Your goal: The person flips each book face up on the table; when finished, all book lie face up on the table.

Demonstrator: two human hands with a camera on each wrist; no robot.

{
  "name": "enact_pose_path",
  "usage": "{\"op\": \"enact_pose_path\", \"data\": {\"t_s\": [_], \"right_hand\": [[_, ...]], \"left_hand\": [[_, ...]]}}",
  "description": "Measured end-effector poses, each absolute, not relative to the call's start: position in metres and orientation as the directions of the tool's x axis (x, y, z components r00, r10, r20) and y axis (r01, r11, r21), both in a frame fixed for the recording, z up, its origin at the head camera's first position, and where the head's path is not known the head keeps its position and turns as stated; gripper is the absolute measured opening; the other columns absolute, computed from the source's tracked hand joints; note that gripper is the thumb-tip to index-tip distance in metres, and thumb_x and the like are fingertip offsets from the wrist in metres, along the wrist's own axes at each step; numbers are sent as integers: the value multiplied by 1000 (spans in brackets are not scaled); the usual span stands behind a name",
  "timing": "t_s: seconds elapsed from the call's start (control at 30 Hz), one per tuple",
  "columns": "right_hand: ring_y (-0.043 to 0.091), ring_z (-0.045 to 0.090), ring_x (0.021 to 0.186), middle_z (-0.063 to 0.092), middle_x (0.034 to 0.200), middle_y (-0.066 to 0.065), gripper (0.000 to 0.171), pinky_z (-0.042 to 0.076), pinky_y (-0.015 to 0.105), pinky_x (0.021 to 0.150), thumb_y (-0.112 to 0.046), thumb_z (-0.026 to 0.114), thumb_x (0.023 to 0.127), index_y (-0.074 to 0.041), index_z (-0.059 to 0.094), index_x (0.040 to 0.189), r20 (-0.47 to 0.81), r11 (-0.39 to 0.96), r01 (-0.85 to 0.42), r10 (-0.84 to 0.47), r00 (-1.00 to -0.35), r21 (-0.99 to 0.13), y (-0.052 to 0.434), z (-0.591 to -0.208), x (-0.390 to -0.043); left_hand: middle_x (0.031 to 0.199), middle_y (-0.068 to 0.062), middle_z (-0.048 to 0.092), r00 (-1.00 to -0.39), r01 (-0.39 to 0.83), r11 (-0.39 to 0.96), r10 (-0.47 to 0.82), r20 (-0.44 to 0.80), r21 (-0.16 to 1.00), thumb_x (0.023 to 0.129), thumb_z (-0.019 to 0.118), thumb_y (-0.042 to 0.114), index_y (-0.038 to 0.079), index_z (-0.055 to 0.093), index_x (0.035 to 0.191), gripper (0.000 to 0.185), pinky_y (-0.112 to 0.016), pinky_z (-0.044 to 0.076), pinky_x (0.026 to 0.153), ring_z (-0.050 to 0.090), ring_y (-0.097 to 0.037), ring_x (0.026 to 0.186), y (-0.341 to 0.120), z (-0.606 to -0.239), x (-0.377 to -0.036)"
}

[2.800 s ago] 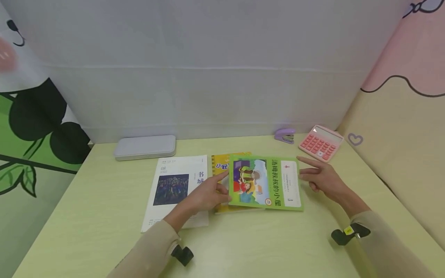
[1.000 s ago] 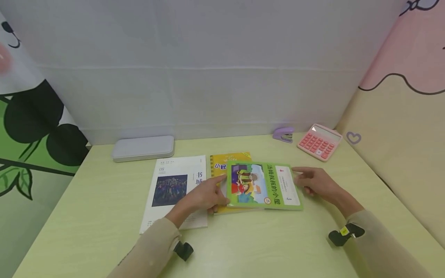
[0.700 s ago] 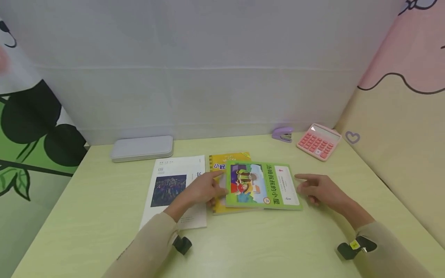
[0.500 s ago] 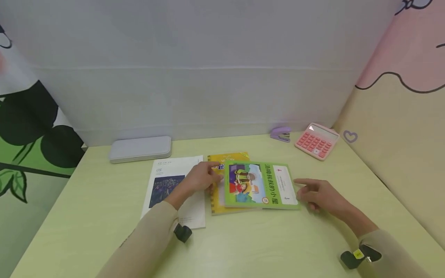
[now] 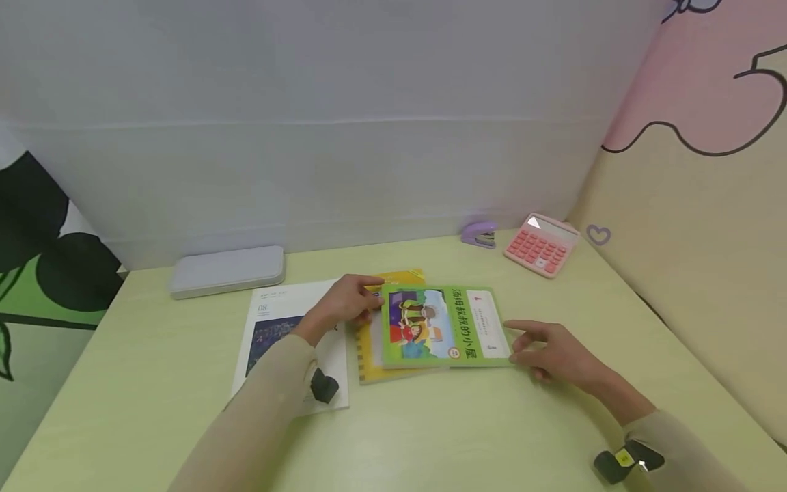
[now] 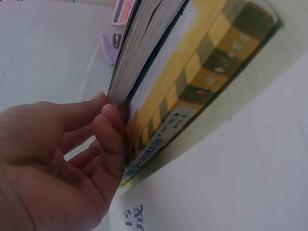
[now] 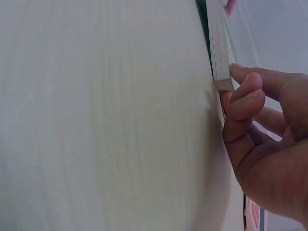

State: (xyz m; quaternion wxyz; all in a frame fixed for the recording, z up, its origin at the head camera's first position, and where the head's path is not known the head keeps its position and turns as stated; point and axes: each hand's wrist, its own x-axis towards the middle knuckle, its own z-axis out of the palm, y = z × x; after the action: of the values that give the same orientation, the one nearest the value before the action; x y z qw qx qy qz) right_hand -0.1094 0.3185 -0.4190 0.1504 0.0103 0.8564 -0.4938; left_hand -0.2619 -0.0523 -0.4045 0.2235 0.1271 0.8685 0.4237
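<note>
A green children's book [image 5: 445,326] with a picture cover lies turned sideways over a yellow spiral-look book [image 5: 370,359], whose left strip and top edge show. My left hand [image 5: 346,301] is at the green book's upper left corner. Its thumb and index finger pinch that corner; in the left wrist view the fingertips [image 6: 111,115] meet the page edges just above the yellow cover. On the other side, my right hand [image 5: 553,352] touches the right edge with an extended index finger and the thumb. Up close, the right fingertips [image 7: 248,94] rest by the book's corner.
A white magazine [image 5: 335,355] lies left of the books, partly under my left forearm. Along the back stand a grey flat case [image 5: 227,270], a purple stapler [image 5: 479,234] and a pink calculator [image 5: 541,244]. A white cloth wall closes the rear.
The green book has been lowered over the yellow one. My left hand has slid up the left edge to the corner; the right hand has shifted down its edge. The view has turned right.
</note>
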Motion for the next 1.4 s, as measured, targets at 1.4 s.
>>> {"op": "enact_pose_path", "data": {"t_s": [1.4], "right_hand": [[15, 59, 61, 67, 106, 14, 48, 48, 27, 52, -10, 70, 97, 0, 63, 143, -256, 638, 152, -72, -964, -755, 341, -417, -141]], "left_hand": [[96, -11, 68, -872, -47, 635, 351, -342, 771, 99, 74, 17, 8, 69, 136, 38, -25, 51, 57, 59, -15, 58, -56, -400, -246]]}}
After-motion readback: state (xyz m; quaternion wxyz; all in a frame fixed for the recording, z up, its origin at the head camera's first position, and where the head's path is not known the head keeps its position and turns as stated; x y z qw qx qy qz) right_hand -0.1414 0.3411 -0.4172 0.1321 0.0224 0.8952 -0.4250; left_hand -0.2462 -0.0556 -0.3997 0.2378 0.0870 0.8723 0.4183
